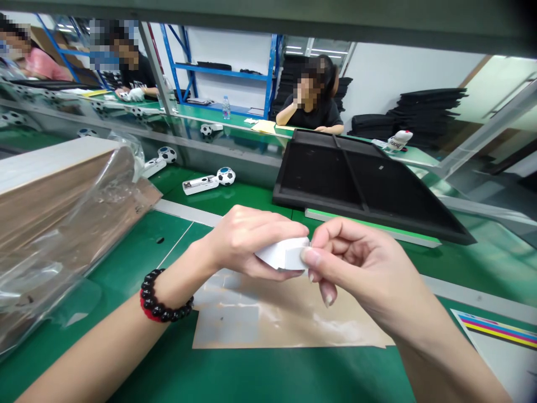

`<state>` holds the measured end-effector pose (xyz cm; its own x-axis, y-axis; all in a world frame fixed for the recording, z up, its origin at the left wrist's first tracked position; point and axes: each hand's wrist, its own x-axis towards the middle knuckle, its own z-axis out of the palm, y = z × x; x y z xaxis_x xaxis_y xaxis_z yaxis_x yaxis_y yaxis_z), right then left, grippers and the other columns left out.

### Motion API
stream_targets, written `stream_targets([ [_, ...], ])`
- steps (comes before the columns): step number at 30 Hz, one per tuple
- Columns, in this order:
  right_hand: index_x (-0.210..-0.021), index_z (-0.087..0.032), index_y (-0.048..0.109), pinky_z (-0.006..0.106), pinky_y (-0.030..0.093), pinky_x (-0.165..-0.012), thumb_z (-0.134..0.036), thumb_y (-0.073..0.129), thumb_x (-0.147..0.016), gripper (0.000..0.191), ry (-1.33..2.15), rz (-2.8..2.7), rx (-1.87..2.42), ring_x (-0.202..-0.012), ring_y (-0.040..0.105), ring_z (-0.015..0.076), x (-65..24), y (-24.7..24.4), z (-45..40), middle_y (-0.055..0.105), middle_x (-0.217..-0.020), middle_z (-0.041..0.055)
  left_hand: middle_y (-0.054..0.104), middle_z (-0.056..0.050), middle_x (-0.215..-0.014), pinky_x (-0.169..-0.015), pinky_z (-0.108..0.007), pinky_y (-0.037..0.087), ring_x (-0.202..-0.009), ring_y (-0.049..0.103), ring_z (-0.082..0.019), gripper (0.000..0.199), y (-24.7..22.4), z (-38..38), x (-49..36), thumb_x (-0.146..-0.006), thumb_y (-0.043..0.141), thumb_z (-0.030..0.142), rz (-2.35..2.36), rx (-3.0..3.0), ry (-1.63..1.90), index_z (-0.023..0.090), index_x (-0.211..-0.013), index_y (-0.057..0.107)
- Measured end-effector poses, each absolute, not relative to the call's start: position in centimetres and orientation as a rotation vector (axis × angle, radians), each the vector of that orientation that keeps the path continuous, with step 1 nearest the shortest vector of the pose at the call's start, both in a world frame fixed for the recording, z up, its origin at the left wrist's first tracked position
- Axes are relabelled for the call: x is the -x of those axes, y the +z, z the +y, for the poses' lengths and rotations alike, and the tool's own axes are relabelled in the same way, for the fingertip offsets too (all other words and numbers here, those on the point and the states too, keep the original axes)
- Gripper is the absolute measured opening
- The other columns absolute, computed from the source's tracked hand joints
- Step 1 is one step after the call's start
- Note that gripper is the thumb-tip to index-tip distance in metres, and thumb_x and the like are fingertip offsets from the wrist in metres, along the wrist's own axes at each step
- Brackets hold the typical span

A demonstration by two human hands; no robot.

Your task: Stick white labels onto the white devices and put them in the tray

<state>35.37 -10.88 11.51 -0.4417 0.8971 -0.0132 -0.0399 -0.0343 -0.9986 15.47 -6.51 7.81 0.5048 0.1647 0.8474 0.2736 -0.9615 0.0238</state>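
My left hand (255,238), with a black bead bracelet on its wrist, is wrapped over a small white object (271,254) with flat faces. Much of that object is hidden under the fingers, so its exact kind does not show. The thumb and forefinger of my right hand (348,254) pinch a pale flat piece (295,258) at the object's near right end. Whether this is a loose label or a flap of the object, I cannot tell. Below both hands lies a brown sheet (293,330) with grey patches, flat on the green table (260,372).
Farther back lie white handles with football-patterned heads, one (201,184) near the middle. A black tray (323,173) rests tilted at right. Plastic-wrapped boards (62,207) fill the left. A colour-striped sheet (503,347) lies at lower right. Several people sit across the line.
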Motion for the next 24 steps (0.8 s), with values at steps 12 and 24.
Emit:
stream_targets([
  [12, -0.075, -0.017, 0.063, 0.011, 0.046, -0.046, -0.017, 0.082, -0.076, 0.019, 1.598, -1.477, 0.925, -0.046, 0.056, 0.0045, -35.58, 11.53, -10.95, 0.064, -0.062, -0.0052, 0.076, -0.003, -0.090, -0.063, -0.024, 0.059, -0.077, 0.074, -0.019, 0.034, 7.65, -6.39, -15.42, -0.077, 0.072, 0.037, -0.362, 2.611, -1.469, 0.022, -0.106, 0.063],
  [24, -0.075, -0.018, 0.065, 0.008, 0.046, -0.047, -0.011, 0.082, -0.075, 0.018, 1.689, -1.441, 0.871, -0.047, 0.058, 0.0037, -35.57, 11.42, -10.70, 0.065, -0.063, -0.0056, 0.075, -0.005, -0.085, -0.065, -0.021, 0.058, -0.077, 0.073, -0.015, 0.029, 7.52, -6.26, -15.77, -0.086, 0.064, 0.037, -0.290, 2.532, -1.544, 0.015, -0.104, 0.060],
])
